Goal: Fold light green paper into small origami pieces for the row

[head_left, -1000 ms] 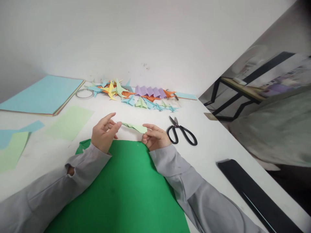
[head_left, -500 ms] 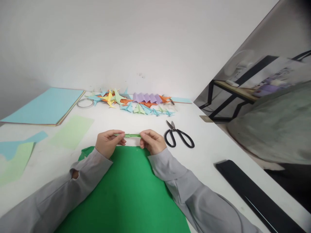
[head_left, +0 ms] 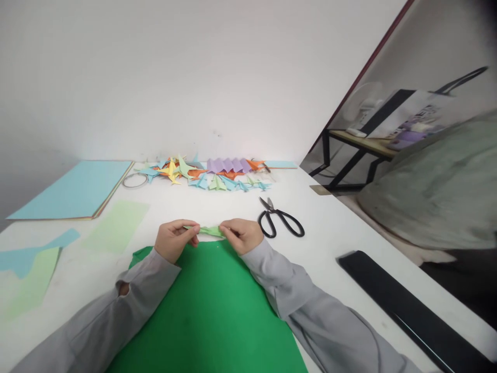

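Observation:
A small folded piece of light green paper (head_left: pixel 210 231) stretches between my two hands, just above the far edge of a large green sheet (head_left: pixel 209 305). My left hand (head_left: pixel 174 239) pinches its left end between thumb and fingers. At the other end, my right hand (head_left: pixel 243 234) is closed on the paper, thumb and fingertips together. The fingers cover both ends, so the exact folds there are hidden. Black-handled scissors (head_left: pixel 274 212) lie on the table just beyond my right hand, blades pointing away and partly apart.
Along the wall lie many folded paper shapes (head_left: pixel 182 168) and a purple pleated strip (head_left: pixel 229 165). A stack of coloured paper (head_left: pixel 73 189) and a wire coil (head_left: pixel 135 180) are at the left, with paper offcuts (head_left: pixel 34 280) nearer. A long black object (head_left: pixel 404 305) lies at the right.
The folded paper showed as a thin edge before; now it is turned so a broader light green face shows. My right hand has rolled slightly. The camera view has shifted a little.

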The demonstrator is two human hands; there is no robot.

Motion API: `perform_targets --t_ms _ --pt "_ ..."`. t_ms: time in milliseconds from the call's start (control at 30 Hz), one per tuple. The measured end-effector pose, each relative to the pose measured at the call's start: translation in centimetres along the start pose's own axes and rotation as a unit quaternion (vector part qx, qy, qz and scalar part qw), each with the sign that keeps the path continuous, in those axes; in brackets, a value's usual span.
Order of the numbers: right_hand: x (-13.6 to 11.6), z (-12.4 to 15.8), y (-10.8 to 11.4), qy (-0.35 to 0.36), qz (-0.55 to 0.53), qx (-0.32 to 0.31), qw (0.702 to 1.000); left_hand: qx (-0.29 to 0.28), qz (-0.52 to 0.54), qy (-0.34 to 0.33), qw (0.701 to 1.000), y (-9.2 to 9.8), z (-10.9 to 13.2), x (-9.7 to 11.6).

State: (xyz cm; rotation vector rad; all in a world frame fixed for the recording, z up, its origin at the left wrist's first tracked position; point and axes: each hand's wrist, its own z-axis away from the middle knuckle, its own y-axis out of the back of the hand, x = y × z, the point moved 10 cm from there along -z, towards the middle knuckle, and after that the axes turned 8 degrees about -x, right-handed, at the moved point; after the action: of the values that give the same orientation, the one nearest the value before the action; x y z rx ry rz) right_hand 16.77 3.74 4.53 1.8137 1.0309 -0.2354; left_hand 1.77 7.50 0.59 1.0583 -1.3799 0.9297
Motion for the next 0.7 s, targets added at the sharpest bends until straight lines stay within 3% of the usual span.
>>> perform_targets --t_ms 100,200,367,533,700 --pt "-0.9 0.2 0.3 0.023 0.071 0.007 0.997 0.005 -0.007 -0.005 1.0 0.1 0.0 0.1" --pt "-0.4 0.3 0.5 0.004 0.051 0.029 0.998 0.01 -0.003 -0.001 1.0 0.2 -0.2 0.0" --pt "0.1 0.8 2.4 -0.012 0.016 0.136 0.991 0.042 -0.018 -0.013 0.999 1.0 -0.5 0.3" --pt "-2.8 0.6 1.4 0.105 0.127 0.078 0.983 0.054 -0.015 -0.012 0.998 1.2 -0.9 0.2" --pt "-3.7 0.4 1.2 0.138 0.201 0.087 0.966 0.036 -0.013 0.001 0.999 0.5 -1.1 0.2"
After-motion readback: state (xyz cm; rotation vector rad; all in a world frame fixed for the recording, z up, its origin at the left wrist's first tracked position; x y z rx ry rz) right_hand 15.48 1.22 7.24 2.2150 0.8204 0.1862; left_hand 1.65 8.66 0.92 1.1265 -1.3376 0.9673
